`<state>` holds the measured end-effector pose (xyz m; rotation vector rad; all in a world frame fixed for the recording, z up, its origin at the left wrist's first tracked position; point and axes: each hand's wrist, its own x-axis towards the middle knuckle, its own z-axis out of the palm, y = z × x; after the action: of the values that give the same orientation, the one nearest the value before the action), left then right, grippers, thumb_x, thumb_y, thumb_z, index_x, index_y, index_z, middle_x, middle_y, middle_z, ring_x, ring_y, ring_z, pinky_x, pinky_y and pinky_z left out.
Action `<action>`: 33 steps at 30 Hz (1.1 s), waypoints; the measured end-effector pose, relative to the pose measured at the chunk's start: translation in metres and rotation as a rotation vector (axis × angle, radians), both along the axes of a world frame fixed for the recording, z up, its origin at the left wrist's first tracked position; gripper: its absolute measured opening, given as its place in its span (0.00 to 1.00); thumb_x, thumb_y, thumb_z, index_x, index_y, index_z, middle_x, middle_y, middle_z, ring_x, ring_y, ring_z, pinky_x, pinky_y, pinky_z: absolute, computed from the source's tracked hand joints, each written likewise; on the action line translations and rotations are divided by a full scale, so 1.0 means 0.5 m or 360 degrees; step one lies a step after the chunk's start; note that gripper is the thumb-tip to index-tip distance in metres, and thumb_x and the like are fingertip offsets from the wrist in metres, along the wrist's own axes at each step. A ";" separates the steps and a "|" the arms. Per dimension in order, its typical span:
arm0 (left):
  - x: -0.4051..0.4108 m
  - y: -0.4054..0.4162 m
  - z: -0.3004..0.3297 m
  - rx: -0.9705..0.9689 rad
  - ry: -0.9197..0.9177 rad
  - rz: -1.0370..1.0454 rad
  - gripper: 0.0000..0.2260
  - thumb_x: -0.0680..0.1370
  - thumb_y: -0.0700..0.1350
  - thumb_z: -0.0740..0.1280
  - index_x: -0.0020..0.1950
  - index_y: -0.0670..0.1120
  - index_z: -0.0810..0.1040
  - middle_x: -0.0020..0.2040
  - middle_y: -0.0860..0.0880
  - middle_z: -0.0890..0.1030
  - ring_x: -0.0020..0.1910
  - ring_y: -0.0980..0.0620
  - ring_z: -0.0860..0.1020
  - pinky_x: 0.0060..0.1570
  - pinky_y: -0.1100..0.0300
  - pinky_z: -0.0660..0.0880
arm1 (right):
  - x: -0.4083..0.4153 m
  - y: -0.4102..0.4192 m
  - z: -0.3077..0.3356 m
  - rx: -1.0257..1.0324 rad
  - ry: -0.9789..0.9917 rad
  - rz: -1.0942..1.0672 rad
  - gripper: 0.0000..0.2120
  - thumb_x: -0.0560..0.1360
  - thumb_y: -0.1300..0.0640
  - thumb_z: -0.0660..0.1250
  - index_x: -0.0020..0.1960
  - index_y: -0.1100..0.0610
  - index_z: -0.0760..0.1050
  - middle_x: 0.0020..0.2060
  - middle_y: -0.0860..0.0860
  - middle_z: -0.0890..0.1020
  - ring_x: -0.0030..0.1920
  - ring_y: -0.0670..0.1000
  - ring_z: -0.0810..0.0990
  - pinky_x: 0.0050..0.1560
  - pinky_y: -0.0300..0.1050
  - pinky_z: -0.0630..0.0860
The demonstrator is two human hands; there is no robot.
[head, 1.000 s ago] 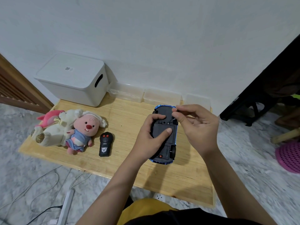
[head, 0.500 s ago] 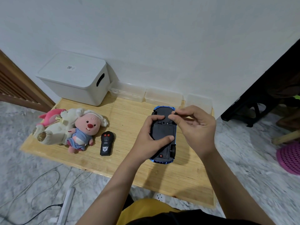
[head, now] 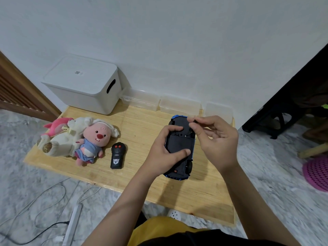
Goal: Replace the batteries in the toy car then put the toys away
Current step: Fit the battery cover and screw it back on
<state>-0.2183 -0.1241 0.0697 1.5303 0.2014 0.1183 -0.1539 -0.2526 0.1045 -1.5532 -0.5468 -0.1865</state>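
A blue toy car point(head: 179, 145) lies upside down over the wooden table point(head: 142, 125), its black underside facing up. My left hand point(head: 159, 154) grips it around the middle, thumb across the underside. My right hand point(head: 218, 139) hovers over the car's far right corner, thumb and forefinger pinched on a small black piece point(head: 194, 121); I cannot tell what it is. A black remote point(head: 118, 155) lies left of the car. Plush toys lie at the table's left: a pink-faced one point(head: 94, 139), a cream one point(head: 60, 141) and a pink one point(head: 58, 123).
A lidded white storage bin point(head: 83, 82) stands at the table's back left. Three clear plastic boxes point(head: 179, 105) line the wall behind the car. A power strip point(head: 72, 224) and cables lie on the marble floor. A pink basket point(head: 317, 171) sits at right.
My right hand's pinched fingers dipped toward the car's underside, then rose back to its far right corner. The left hand and car have barely moved.
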 end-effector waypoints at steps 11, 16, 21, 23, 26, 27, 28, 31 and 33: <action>0.001 0.006 -0.002 -0.0035 -0.0004 0.0105 0.24 0.67 0.39 0.73 0.60 0.52 0.71 0.57 0.49 0.78 0.54 0.53 0.79 0.50 0.55 0.79 | 0.009 -0.009 -0.017 -0.0051 -0.0282 -0.0138 0.06 0.71 0.67 0.72 0.47 0.60 0.81 0.46 0.55 0.83 0.49 0.54 0.83 0.48 0.47 0.80; 0.003 0.003 -0.003 -0.0012 0.0009 0.0086 0.24 0.67 0.40 0.74 0.60 0.52 0.71 0.57 0.49 0.78 0.53 0.54 0.79 0.49 0.60 0.78 | 0.011 0.000 -0.013 -0.0032 -0.0216 -0.0115 0.11 0.71 0.69 0.72 0.50 0.59 0.81 0.45 0.49 0.85 0.47 0.50 0.84 0.49 0.47 0.80; 0.001 -0.008 -0.009 0.0006 0.0027 0.0074 0.23 0.67 0.41 0.74 0.59 0.51 0.71 0.56 0.51 0.78 0.53 0.57 0.78 0.47 0.66 0.76 | 0.008 0.014 -0.014 0.0000 -0.0204 -0.0161 0.13 0.67 0.65 0.76 0.48 0.53 0.81 0.39 0.38 0.81 0.40 0.43 0.81 0.42 0.37 0.78; 0.002 -0.008 -0.010 -0.0002 0.0038 0.0077 0.23 0.67 0.40 0.74 0.59 0.52 0.71 0.56 0.51 0.78 0.53 0.57 0.78 0.47 0.66 0.76 | 0.013 0.011 -0.019 -0.0016 -0.0254 -0.0148 0.09 0.68 0.63 0.75 0.47 0.55 0.81 0.39 0.42 0.81 0.40 0.46 0.82 0.42 0.40 0.79; 0.005 -0.004 -0.010 -0.0061 0.0047 0.0089 0.23 0.69 0.35 0.74 0.59 0.51 0.71 0.56 0.50 0.78 0.52 0.56 0.79 0.46 0.64 0.77 | 0.014 0.006 -0.025 -0.0050 -0.0255 -0.0092 0.07 0.72 0.65 0.71 0.50 0.60 0.81 0.45 0.52 0.84 0.48 0.51 0.84 0.48 0.47 0.80; 0.006 -0.003 -0.009 -0.0071 0.0048 0.0092 0.23 0.70 0.34 0.74 0.60 0.51 0.71 0.56 0.49 0.78 0.52 0.55 0.79 0.45 0.64 0.77 | 0.012 0.006 -0.025 -0.0057 -0.0225 -0.0071 0.08 0.72 0.67 0.70 0.51 0.60 0.80 0.47 0.53 0.84 0.49 0.52 0.84 0.49 0.49 0.80; 0.008 -0.002 -0.008 -0.0068 0.0049 0.0094 0.24 0.70 0.34 0.74 0.60 0.51 0.71 0.56 0.49 0.78 0.52 0.55 0.79 0.45 0.64 0.77 | 0.009 0.007 -0.024 -0.0043 -0.0173 -0.0060 0.10 0.72 0.69 0.70 0.51 0.59 0.80 0.47 0.53 0.85 0.49 0.51 0.84 0.50 0.49 0.81; 0.012 -0.003 -0.008 -0.0062 0.0052 0.0085 0.23 0.70 0.34 0.74 0.60 0.50 0.71 0.55 0.50 0.78 0.51 0.57 0.78 0.45 0.64 0.77 | 0.015 0.009 -0.017 0.0037 -0.0012 -0.0044 0.13 0.69 0.70 0.72 0.47 0.54 0.82 0.41 0.43 0.84 0.44 0.46 0.84 0.48 0.42 0.80; 0.014 -0.006 -0.009 -0.0062 0.0056 0.0076 0.23 0.70 0.34 0.74 0.60 0.50 0.71 0.55 0.50 0.78 0.51 0.57 0.78 0.46 0.63 0.77 | 0.026 0.010 -0.014 -0.0010 -0.0051 -0.0029 0.11 0.69 0.67 0.73 0.47 0.55 0.82 0.39 0.43 0.81 0.42 0.45 0.82 0.45 0.38 0.78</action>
<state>-0.2113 -0.1271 0.0649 1.4903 0.2668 0.1245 -0.1410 -0.2478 0.0975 -1.5638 -0.5593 -0.2243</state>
